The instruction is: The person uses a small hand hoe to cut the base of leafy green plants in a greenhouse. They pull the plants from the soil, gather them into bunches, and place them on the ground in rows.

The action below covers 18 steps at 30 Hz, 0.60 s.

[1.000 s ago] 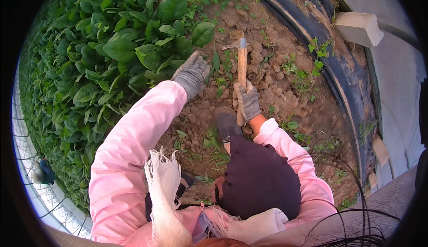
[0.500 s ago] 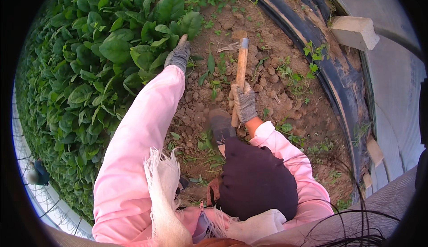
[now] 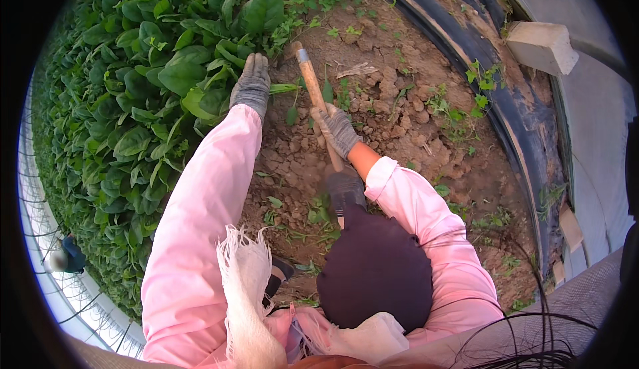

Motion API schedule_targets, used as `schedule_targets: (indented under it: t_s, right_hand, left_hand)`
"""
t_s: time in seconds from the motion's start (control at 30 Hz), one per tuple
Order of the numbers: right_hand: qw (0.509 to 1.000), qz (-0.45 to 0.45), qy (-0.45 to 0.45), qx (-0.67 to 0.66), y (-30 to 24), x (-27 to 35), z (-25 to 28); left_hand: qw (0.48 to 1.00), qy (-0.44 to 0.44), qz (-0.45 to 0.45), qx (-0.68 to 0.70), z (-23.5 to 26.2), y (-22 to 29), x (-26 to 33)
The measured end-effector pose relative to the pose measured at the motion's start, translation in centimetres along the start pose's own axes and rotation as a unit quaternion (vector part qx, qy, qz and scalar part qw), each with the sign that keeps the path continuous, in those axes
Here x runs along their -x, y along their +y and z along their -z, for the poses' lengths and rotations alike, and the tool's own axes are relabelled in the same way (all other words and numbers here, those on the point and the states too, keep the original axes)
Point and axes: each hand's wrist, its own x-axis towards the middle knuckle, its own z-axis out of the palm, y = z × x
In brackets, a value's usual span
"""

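At the edge of the leafy green crop (image 3: 180, 76), which looks like spinach, my left hand (image 3: 252, 86) in a grey glove rests against the leaves. Its fingers are stretched out and side by side, the back of the hand facing up. A green stalk and leaf (image 3: 284, 88) stick out just right of it. My right hand (image 3: 337, 129), also gloved, is wrapped round the wooden handle of a short hoe (image 3: 311, 79). The hoe's metal collar and brown head point away from me, close to the left hand; the blade's shape is hard to make out against the soil.
Cloddy brown soil (image 3: 399, 116) with small weeds lies to the right. Beyond it runs black plastic sheeting (image 3: 492, 96), with a pale block (image 3: 542, 46) by the wall. My shoe (image 3: 345, 189) and dark-clothed knee (image 3: 376, 269) are below the right hand. Another person (image 3: 66, 256) is far left.
My right hand has swung the hoe left, bringing its head close to the plants. My left hand has drawn slightly back and left, and its fingers now lie together along the leaves.
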Motion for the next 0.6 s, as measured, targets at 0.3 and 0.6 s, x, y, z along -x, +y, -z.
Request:
schedule_targets:
  t_s: [0.3,0.6]
  right_hand:
    - [0.969,0.072,0.037,0.232,2.0,-2.4,-0.2]
    - [0.993,-0.022,0.047,0.109,2.2,-2.5,-2.9]
  left_hand:
    - [0.998,-0.047,0.027,0.032,2.0,-1.2,0.4]
    - [0.997,0.050,0.051,0.021,2.5,-1.7,1.2]
